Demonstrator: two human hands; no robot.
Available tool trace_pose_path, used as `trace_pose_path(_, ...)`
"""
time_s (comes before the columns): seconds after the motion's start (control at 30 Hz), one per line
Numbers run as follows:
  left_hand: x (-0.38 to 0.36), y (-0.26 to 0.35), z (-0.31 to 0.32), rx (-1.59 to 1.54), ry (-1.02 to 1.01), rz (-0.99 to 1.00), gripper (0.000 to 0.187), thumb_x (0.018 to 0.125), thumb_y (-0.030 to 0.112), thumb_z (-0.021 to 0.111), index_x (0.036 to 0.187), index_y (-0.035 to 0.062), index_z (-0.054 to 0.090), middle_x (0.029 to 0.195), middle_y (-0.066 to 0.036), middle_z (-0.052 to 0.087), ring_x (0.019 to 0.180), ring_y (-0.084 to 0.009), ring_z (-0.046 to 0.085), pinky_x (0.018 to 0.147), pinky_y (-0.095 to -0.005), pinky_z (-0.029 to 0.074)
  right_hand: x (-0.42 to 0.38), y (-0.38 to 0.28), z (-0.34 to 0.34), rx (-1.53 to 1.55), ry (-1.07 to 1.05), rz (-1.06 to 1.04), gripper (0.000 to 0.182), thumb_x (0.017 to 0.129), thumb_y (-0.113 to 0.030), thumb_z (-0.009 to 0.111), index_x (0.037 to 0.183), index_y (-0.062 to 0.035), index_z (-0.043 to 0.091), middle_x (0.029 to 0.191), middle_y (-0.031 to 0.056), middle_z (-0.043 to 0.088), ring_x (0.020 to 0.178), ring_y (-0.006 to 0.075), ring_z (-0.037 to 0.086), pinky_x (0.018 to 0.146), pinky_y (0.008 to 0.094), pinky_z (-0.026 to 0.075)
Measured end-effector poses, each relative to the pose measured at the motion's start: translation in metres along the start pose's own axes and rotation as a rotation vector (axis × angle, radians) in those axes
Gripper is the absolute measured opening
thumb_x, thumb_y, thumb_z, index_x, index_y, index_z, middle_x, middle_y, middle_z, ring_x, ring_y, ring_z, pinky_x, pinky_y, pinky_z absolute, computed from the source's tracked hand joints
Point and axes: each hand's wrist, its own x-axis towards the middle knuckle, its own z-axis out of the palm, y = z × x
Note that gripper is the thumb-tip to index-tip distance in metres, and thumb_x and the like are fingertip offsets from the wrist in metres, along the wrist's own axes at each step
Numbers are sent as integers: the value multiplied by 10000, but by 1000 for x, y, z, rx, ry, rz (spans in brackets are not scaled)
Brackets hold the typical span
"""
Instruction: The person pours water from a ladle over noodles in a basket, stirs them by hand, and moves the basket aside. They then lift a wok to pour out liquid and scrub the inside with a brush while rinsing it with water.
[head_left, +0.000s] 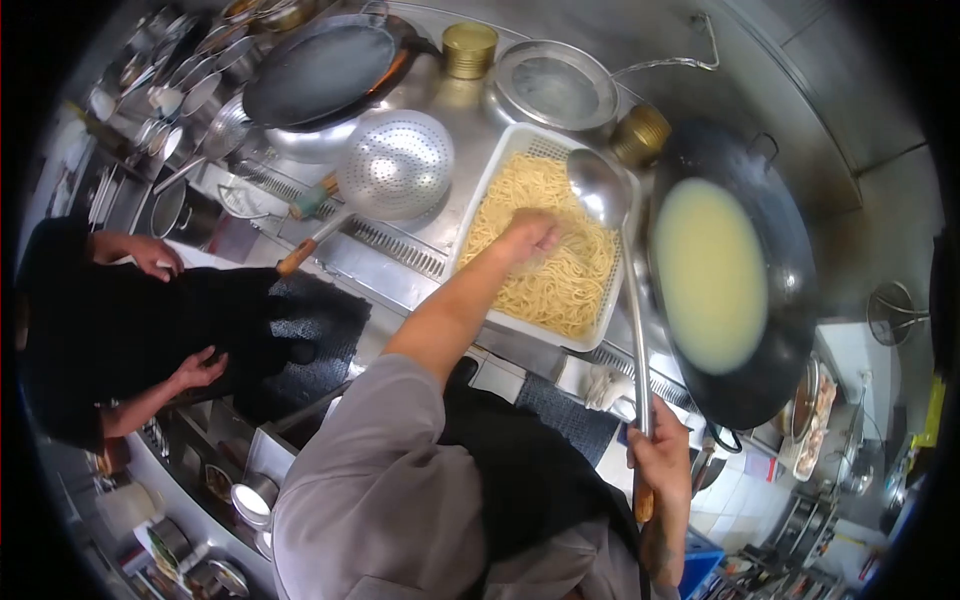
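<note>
My left hand (535, 236) reaches into a white perforated tray (462, 225) filled with yellow noodles (545, 290). Its fingers are curled in on some noodles, slightly blurred, with the tips hidden. My right hand (662, 452) is wrapped round the lower handle of a long ladle (598, 188), near its wooden end. The ladle's metal bowl hangs over the tray's upper right corner. Right of the tray stands a large dark wok (795, 290) holding cloudy yellowish liquid (710, 275).
A perforated strainer (395, 165) with a wooden handle lies left of the tray. Behind are a dark pan (320, 75), brass-coloured tins (470, 50) and a round pot (557, 85). Another person (130, 330) in dark clothes stands at left. A crumpled cloth (605, 387) lies near the counter's front.
</note>
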Motion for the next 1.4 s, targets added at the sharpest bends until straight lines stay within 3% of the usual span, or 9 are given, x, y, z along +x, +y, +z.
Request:
trace_pose_path(0.07, 4, -2, -7, 31, -139, 97, 195, 912, 67, 585, 1070, 53, 699, 873, -118, 692, 654, -210, 613, 602, -321, 537, -7, 8, -12, 2, 51, -70, 586, 884, 95, 546, 1454, 7, 446, 778, 11, 573, 543, 71, 530, 473, 224, 440)
trace_pose_path(0.23, -7, -32, 13, 797, 239, 765, 144, 867, 156, 639, 905, 32, 703, 846, -179, 698, 750, -316, 676, 682, -409, 541, -30, 7, -63, 11, 109, -194, 604, 877, 56, 604, 1458, 33, 443, 826, 26, 598, 581, 70, 551, 519, 225, 473)
trace_pose_path(0.57, -114, -53, 60, 1118, 413, 752, 276, 865, 295, 694, 844, 21, 717, 763, -200, 687, 757, -390, 667, 724, -465, 522, -43, 79, -197, 5, 304, -346, 574, 921, 36, 570, 1476, 2, 430, 874, 8, 583, 610, 48, 522, 514, 195, 425)
trace_pose_path(0.73, -81, -87, 45, 1312, 305, 1290, 183, 849, 194, 668, 898, 35, 742, 865, -203, 689, 825, -391, 650, 727, -442, 537, -43, 134, -226, 2, 468, -411, 585, 926, 1, 591, 1487, -14, 425, 916, 27, 621, 623, 58, 527, 541, 219, 444)
trace_pose_path(0.83, -115, -64, 72, 1268, 306, 613, 175, 866, 109, 639, 987, 24, 732, 979, -217, 686, 909, -395, 643, 768, -411, 542, -43, 175, -234, -159, 645, -369, 581, 952, -1, 588, 1502, -13, 399, 960, 45, 622, 693, 72, 540, 603, 218, 442)
trace_pose_path(0.97, -117, -99, 85, 875, 355, 1212, 114, 895, 19, 626, 982, -18, 690, 832, -220, 669, 760, -358, 674, 699, -377, 539, -60, 200, -248, -271, 696, -121, 551, 920, -9, 611, 1455, -10, 478, 1088, 92, 667, 775, 98, 593, 681, 254, 504)
trace_pose_path(1.13, -141, -134, 100, 998, 321, 1022, 156, 926, 108, 640, 849, -24, 672, 771, -237, 646, 719, -388, 649, 661, -426, 512, -49, 278, -271, -134, 693, -208, 554, 908, 33, 568, 1450, -48, 486, 1064, 90, 684, 829, 142, 636, 730, 273, 530)
trace_pose_path(1.27, -172, -153, 121, 1020, 442, 893, 379, 966, 270, 635, 743, -36, 612, 681, -265, 591, 625, -416, 601, 590, -480, 455, -45, 274, -296, -114, 689, -301, 600, 919, -36, 608, 1490, -18, 428, 845, 61, 649, 538, 55, 496, 457, 237, 415)
trace_pose_path(1.4, -214, -180, 141, 1047, 531, 847, 311, 908, 289, 700, 831, -11, 669, 771, -214, 653, 734, -364, 625, 712, -444, 495, -27, 306, -342, -231, 622, -342, 556, 916, -38, 611, 1446, 33, 461, 1077, 156, 672, 866, 212, 647, 789, 324, 523)
